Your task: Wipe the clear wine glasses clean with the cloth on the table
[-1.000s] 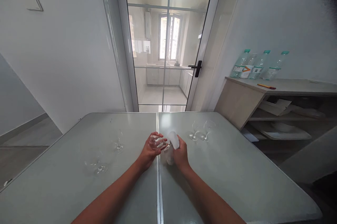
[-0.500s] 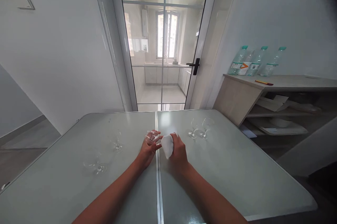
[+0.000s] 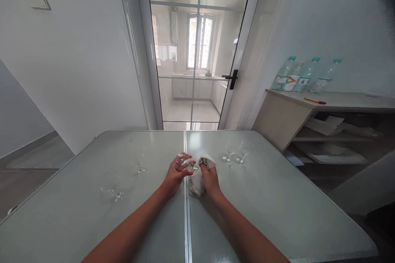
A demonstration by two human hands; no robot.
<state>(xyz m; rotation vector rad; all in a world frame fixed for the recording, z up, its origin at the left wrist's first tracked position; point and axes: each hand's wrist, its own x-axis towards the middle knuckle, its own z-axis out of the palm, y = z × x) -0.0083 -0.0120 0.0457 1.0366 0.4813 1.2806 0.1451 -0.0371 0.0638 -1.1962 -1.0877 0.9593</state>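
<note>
My left hand [image 3: 178, 171] is closed around the bowl of a clear wine glass [image 3: 182, 161], which lies on its side in the air with its stem toward the right. My right hand [image 3: 210, 178] grips a pale cloth [image 3: 196, 182] that hangs below the fingers and folds up over them. The cloth is at the stem end of the glass; the foot is mostly hidden by it. Both hands are over the seam in the middle of the grey-green table [image 3: 148, 222].
On the table's left are two clear stemmed glasses, one nearer [image 3: 119, 195] and one farther [image 3: 140, 168]. Two more glasses [image 3: 227, 158] [image 3: 241, 158] are at the back right. Plastic bottles [image 3: 304, 77] and a yellow-red stick [image 3: 314, 101] sit on a shelf unit [image 3: 286, 110]. A glass door [image 3: 193, 108] is behind.
The cloth has opened out and turned in my right hand, with a fold now above the fingers. My left hand still holds the glass. The view has shifted slightly.
</note>
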